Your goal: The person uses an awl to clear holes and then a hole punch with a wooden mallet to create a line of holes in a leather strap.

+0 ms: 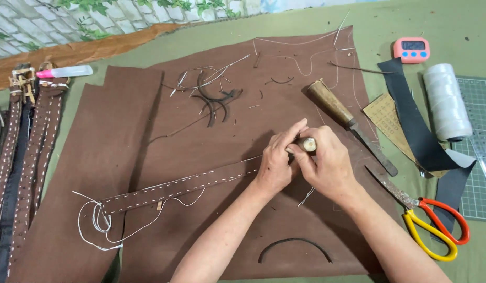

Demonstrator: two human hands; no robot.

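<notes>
Strap (180,187) end pinned mid-bench under left hand (274,162); right hand (327,165) fingers clamped on wooden-handled tool (307,144): judged best kept upright, on the stitch line.

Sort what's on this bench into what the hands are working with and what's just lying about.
In use:
left hand
right hand
wooden-handled tool
stitched leather strap
white thread

Lying about:
chisel
scissors
thread spool
pink timer
finished belts
leather offcuts
</notes>
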